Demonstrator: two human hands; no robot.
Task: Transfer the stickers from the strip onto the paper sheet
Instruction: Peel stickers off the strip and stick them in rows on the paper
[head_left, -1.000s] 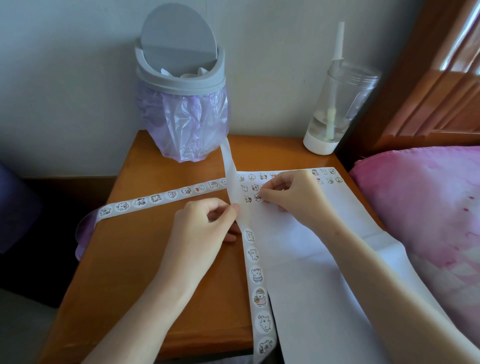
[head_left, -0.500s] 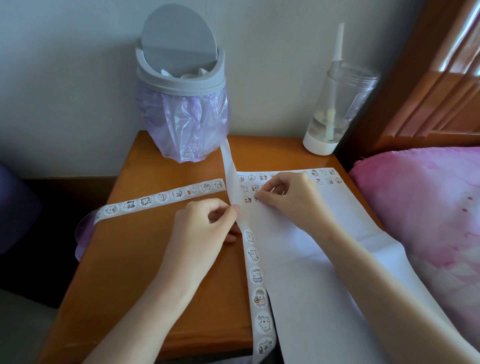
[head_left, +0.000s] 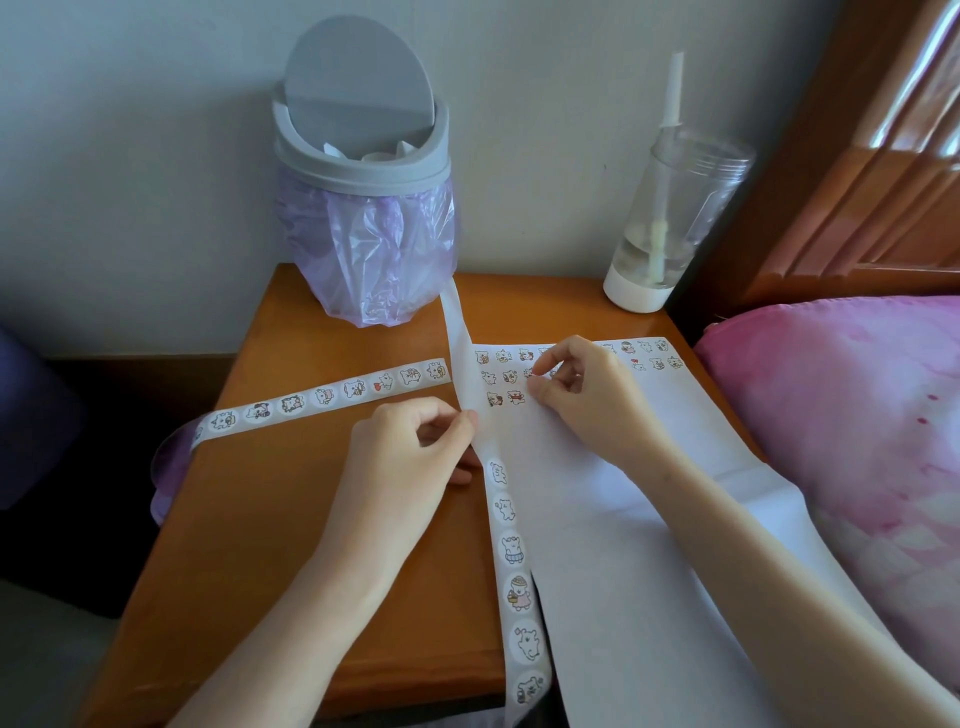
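A white sticker strip (head_left: 514, 551) runs from the bin down over the table's front edge, with cartoon stickers on its lower part. A second length of strip (head_left: 322, 397) lies across the table to the left. The white paper sheet (head_left: 649, 545) lies on the right, with rows of small stickers (head_left: 498, 376) along its far edge. My left hand (head_left: 410, 457) pinches the strip where it meets the sheet. My right hand (head_left: 592, 400) rests on the sheet, thumb and forefinger pinched on a small sticker beside the third row; the fingertips mostly hide it.
A grey swing-lid bin (head_left: 363, 156) with a purple bag stands at the back of the wooden bedside table (head_left: 291, 519). A clear bottle (head_left: 660, 228) stands at the back right. A pink pillow (head_left: 857, 415) and the wooden headboard are to the right.
My right hand's pinched fingertips have shifted slightly up and to the right over the sheet. The left length of strip slid a little leftward. My left hand has stayed put.
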